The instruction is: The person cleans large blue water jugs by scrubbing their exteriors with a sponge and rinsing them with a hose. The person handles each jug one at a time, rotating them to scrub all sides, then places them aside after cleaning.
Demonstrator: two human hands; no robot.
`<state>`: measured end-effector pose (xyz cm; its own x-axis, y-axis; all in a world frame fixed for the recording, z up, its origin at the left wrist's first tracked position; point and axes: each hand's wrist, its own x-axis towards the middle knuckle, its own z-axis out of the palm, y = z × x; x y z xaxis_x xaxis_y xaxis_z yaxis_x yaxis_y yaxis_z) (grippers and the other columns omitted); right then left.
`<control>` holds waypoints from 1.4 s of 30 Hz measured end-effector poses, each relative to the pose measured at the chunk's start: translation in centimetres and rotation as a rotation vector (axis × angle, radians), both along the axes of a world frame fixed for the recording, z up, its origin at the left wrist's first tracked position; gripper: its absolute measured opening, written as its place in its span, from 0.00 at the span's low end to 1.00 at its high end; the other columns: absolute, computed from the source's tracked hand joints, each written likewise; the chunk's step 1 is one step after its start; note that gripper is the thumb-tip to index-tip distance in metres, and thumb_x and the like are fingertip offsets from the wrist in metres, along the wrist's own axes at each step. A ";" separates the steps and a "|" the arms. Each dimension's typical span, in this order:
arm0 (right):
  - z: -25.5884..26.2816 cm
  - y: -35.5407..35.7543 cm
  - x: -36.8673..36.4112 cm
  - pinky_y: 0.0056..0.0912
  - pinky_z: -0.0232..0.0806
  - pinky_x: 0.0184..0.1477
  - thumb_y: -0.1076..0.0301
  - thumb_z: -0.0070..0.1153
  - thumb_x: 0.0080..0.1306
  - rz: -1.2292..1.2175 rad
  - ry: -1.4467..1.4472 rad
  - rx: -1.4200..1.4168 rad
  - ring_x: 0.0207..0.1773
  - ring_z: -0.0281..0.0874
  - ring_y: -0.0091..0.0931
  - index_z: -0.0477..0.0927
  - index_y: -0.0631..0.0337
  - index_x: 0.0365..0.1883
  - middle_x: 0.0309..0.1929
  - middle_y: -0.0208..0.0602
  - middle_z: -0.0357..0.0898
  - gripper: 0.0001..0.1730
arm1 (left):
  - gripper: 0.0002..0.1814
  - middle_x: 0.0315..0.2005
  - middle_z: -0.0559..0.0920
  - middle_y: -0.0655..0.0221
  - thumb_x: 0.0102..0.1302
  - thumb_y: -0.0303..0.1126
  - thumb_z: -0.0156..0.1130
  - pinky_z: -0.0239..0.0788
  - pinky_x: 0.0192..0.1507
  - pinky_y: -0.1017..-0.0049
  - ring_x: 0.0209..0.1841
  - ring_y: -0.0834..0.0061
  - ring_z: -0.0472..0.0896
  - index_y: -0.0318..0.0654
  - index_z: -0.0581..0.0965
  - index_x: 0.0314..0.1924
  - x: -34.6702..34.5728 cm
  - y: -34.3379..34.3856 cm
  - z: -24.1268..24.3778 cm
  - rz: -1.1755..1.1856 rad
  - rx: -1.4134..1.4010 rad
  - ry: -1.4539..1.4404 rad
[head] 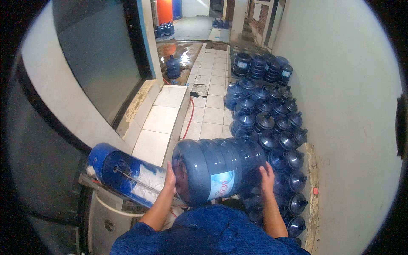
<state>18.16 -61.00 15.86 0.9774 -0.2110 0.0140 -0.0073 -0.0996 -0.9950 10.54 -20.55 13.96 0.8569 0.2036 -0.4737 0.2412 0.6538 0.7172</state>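
Note:
A large blue plastic water jug [220,165] lies on its side in the air before my torso, held between both palms. My left hand [170,179] presses against its flat base at the left. At the other end, my right hand [267,178] supports the shoulder and neck area, where the neck itself is hard to make out. A white and light-blue label with writing faces me on the jug's side. Just left of my left hand is a blue cut-open plastic drum [102,156] with a metal rod and clear strands inside.
Rows of blue water jugs [280,140] stand along the right wall [344,127]. A white tiled ledge [156,118] runs at the left, with a red hose [192,114] on the tiled floor [216,110]. A single jug [173,67] stands on wet ground farther ahead.

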 end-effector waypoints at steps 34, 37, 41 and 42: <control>-2.5 26.6 80.3 0.33 0.65 0.65 0.53 0.64 0.71 0.303 0.207 0.164 0.61 0.75 0.31 0.68 0.67 0.73 0.62 0.43 0.77 0.39 | 0.45 0.70 0.71 0.50 0.68 0.61 0.59 0.59 0.73 0.45 0.70 0.46 0.69 0.35 0.66 0.73 61.6 16.2 -0.4 0.340 -0.227 -0.247; -1.4 27.8 86.2 0.34 0.64 0.67 0.56 0.63 0.73 0.274 0.211 0.221 0.64 0.74 0.33 0.68 0.66 0.73 0.65 0.45 0.76 0.37 | 0.45 0.69 0.72 0.50 0.67 0.61 0.59 0.61 0.71 0.45 0.68 0.46 0.71 0.34 0.67 0.73 70.5 19.9 -1.4 0.305 -0.200 -0.238; -0.8 26.1 95.6 0.36 0.59 0.72 0.58 0.62 0.73 0.179 0.055 0.110 0.69 0.69 0.34 0.67 0.66 0.74 0.69 0.46 0.72 0.36 | 0.46 0.67 0.74 0.51 0.67 0.63 0.58 0.65 0.69 0.46 0.66 0.47 0.73 0.34 0.67 0.72 84.3 22.2 -0.7 0.185 -0.135 -0.245; -1.1 25.1 97.0 0.36 0.58 0.73 0.59 0.61 0.73 0.153 -0.013 0.078 0.70 0.68 0.35 0.66 0.65 0.74 0.70 0.46 0.71 0.36 | 0.45 0.67 0.74 0.51 0.67 0.62 0.58 0.65 0.68 0.47 0.66 0.47 0.74 0.34 0.67 0.72 87.0 22.2 -0.5 0.145 -0.147 -0.253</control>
